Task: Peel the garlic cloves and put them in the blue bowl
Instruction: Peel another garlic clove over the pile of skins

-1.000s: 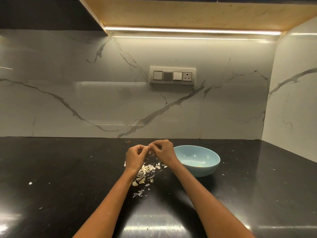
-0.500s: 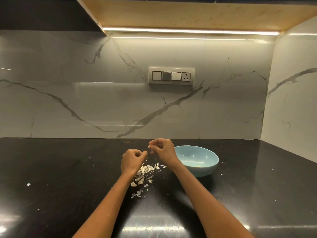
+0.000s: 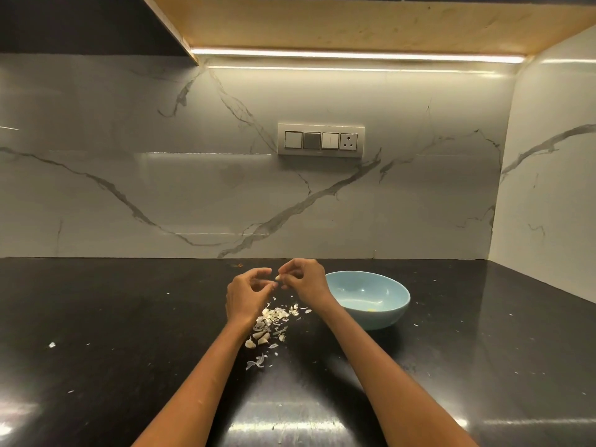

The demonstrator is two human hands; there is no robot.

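My right hand point(image 3: 306, 280) pinches a small pale garlic clove point(image 3: 278, 278) between thumb and fingertips, held above the black counter just left of the blue bowl point(image 3: 395, 312). My left hand point(image 3: 246, 293) hovers beside it with fingers loosely curled. Its fingertips are close to the clove, and I see nothing between them. Under both hands lies a pile of garlic skins and cloves point(image 3: 272, 316), with a few whole cloves point(image 3: 258, 339) at its near end. A small yellowish bit point(image 3: 371, 310) lies in the bowl's bottom.
The black glossy counter point(image 3: 129, 350) carries scattered white skin flecks point(image 3: 51, 344). A marble backsplash with a switch panel point(image 3: 321, 140) rises behind, and a marble side wall point(image 3: 548, 188) closes the right. A loose skin point(image 3: 256, 362) lies nearer me.
My left hand let go of the clove, dropped down and left half a second ago, then rose back toward it with fingers less curled. My right hand kept the clove almost still.
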